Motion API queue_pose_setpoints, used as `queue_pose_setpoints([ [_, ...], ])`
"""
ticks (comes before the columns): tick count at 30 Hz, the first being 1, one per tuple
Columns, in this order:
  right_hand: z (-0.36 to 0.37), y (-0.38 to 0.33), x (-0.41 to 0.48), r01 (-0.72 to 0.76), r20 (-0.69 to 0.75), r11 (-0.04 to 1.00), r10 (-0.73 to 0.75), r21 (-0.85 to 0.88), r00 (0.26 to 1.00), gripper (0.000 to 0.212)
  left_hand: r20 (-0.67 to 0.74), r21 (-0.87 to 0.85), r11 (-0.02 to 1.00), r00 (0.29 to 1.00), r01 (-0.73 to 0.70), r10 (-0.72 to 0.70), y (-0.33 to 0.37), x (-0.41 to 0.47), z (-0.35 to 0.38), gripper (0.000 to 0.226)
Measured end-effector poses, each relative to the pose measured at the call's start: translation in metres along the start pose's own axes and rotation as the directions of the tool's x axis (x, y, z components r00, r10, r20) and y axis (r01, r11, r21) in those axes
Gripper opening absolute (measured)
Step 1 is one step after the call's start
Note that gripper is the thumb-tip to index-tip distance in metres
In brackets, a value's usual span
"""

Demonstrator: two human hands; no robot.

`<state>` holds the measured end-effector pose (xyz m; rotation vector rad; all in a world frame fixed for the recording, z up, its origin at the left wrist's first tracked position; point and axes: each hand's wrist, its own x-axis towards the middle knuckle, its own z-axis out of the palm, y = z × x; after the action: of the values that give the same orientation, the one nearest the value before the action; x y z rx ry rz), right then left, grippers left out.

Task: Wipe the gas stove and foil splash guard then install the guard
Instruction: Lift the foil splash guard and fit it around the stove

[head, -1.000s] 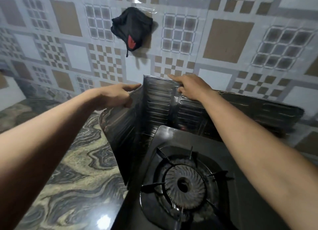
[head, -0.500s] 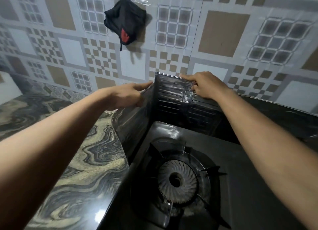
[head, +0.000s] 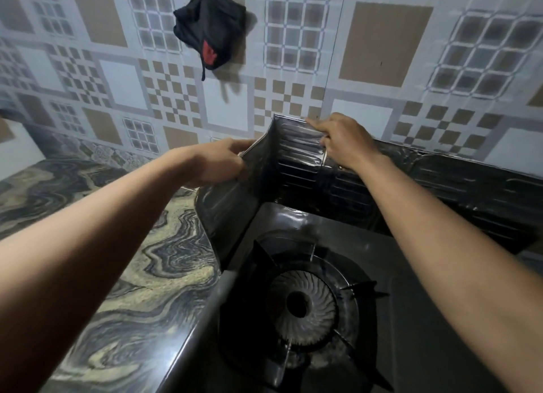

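Note:
The foil splash guard (head: 293, 163) stands folded around the back left corner of the black gas stove (head: 293, 225). Its ribbed back panel runs along the tiled wall to the right; its left panel comes forward beside the stove. My left hand (head: 217, 164) grips the top edge of the left panel. My right hand (head: 343, 142) pinches the top edge of the back panel near the fold. The stove's round burner (head: 301, 304) and its pan supports lie below my right forearm.
A black cloth with a red patch (head: 211, 28) hangs from a clear hook on the patterned tile wall (head: 117, 78) above the guard. A marbled stone counter (head: 141, 289) spreads left of the stove.
The view has shifted, so the guard and both hands sit further right. Both hands keep their hold on the guard's top edge, and the left panel stands closer to the stove's side.

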<state>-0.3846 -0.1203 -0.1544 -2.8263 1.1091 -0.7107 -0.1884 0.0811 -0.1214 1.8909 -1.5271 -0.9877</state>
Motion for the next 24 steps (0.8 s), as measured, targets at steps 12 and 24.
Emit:
queue_pose_setpoints([
  [12, 0.030, -0.012, -0.001, 0.209, -0.075, 0.936, -0.239, -0.283, 0.968, 0.074, -0.156, 0.226, 0.974, 0.988, 0.031, 0.005, 0.009, 0.000, 0.021, 0.033],
  [24, 0.031, -0.053, 0.035, 0.366, 0.022, 0.930, -0.366, -0.028, 0.930, 0.046, -0.307, 0.374, 0.913, 0.951, 0.159, -0.040, 0.019, -0.002, 0.028, 0.029],
])
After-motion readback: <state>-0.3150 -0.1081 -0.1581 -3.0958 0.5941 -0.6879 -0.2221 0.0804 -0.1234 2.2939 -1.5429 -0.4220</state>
